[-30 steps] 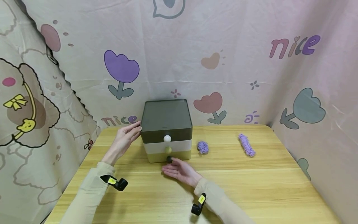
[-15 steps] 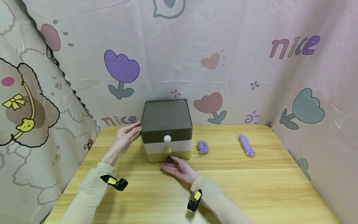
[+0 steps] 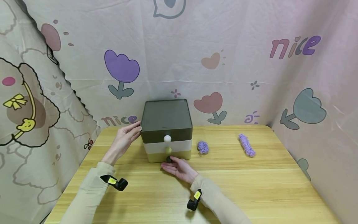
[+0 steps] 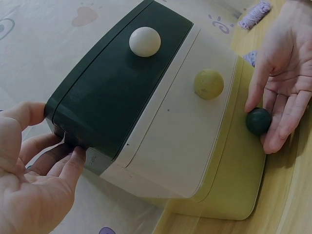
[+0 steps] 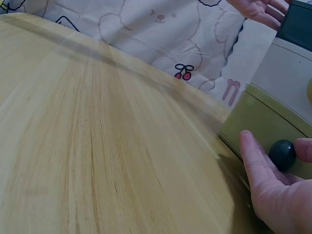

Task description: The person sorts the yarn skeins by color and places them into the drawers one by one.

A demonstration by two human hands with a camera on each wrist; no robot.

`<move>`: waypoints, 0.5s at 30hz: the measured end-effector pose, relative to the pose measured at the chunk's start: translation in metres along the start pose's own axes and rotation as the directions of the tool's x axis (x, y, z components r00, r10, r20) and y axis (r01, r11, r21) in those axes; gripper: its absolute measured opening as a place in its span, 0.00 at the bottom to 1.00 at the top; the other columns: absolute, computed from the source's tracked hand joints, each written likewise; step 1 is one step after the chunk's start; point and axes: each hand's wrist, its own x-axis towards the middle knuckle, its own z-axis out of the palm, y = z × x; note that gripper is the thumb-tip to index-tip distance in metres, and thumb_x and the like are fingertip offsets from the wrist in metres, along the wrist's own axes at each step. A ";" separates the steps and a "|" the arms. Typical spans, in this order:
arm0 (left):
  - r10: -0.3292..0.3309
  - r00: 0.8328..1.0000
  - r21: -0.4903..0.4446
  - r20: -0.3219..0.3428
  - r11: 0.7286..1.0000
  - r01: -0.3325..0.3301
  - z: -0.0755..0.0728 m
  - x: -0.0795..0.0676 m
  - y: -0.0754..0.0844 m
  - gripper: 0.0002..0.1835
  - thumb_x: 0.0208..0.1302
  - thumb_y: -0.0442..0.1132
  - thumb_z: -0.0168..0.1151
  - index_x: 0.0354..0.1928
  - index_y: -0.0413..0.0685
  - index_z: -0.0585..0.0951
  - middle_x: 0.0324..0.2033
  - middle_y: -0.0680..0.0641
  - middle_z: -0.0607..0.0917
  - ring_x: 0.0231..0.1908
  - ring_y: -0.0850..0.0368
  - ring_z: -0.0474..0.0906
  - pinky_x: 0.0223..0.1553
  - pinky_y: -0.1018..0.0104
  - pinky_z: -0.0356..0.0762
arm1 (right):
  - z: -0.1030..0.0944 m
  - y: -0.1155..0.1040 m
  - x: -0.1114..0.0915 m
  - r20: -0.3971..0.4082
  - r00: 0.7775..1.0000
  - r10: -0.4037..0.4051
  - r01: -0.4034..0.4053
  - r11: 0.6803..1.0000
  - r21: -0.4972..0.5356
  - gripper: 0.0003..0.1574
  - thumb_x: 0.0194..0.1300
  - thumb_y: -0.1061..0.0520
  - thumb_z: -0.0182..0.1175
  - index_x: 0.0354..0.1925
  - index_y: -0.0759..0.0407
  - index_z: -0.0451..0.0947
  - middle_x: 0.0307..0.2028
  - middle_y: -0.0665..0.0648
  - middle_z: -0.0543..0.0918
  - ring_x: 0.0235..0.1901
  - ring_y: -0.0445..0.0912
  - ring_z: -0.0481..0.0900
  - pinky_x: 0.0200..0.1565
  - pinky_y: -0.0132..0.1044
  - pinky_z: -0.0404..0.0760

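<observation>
A small three-tier drawer box (image 3: pixel 167 115) stands on the table, its tiers dark green, off-white and yellow-green from top to bottom. Every drawer looks closed. The top drawer has a white knob (image 4: pixel 145 42) and the middle one a yellow-green knob (image 4: pixel 209 84). At the bottom drawer, my right hand (image 3: pixel 180 169) pinches a dark green knob (image 4: pixel 258 121) between thumb and fingers, palm turned up. My left hand (image 3: pixel 123 140) touches the left side of the box near its upper front corner, fingers fairly straight in the head view.
Just right of the box lies a purple ball of yarn or cord (image 3: pixel 202 147). Farther right is a purple twisted bundle (image 3: pixel 246 145) of similar material. A printed cloth (image 3: pixel 237 71) hangs close behind the wooden table (image 3: pixel 251 189).
My right hand has shifted slightly up and left, its thumb and fingers now closer about the dark green knob. The left hand and the box have stayed in place.
</observation>
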 end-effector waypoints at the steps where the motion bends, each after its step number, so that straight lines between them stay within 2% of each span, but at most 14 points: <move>1: -0.001 1.000 0.000 0.000 1.000 0.001 0.000 0.000 0.000 0.31 0.64 0.40 0.51 0.66 0.39 0.55 0.69 0.43 0.47 0.67 0.51 0.49 0.67 0.60 0.55 | 0.000 0.000 0.000 0.000 1.000 0.003 -0.003 1.000 0.002 0.30 0.65 0.53 0.50 0.58 0.72 0.59 0.55 0.76 0.67 0.54 0.59 0.73 0.59 0.44 0.72; 12: 0.005 1.000 0.006 0.001 1.000 -0.005 0.000 0.000 -0.001 0.31 0.64 0.40 0.51 0.66 0.39 0.55 0.69 0.42 0.47 0.67 0.51 0.49 0.63 0.68 0.61 | -0.004 -0.001 0.001 0.023 1.000 0.017 -0.017 1.000 0.010 0.32 0.64 0.54 0.52 0.59 0.72 0.58 0.53 0.75 0.70 0.53 0.58 0.73 0.58 0.43 0.73; 15: 0.010 1.000 0.009 0.000 1.000 -0.010 -0.001 0.000 -0.001 0.31 0.64 0.40 0.51 0.66 0.38 0.55 0.69 0.41 0.47 0.67 0.51 0.50 0.64 0.67 0.60 | -0.004 -0.001 0.000 0.034 0.999 0.024 -0.024 1.000 0.007 0.33 0.64 0.54 0.51 0.59 0.74 0.56 0.52 0.76 0.71 0.52 0.58 0.75 0.58 0.44 0.72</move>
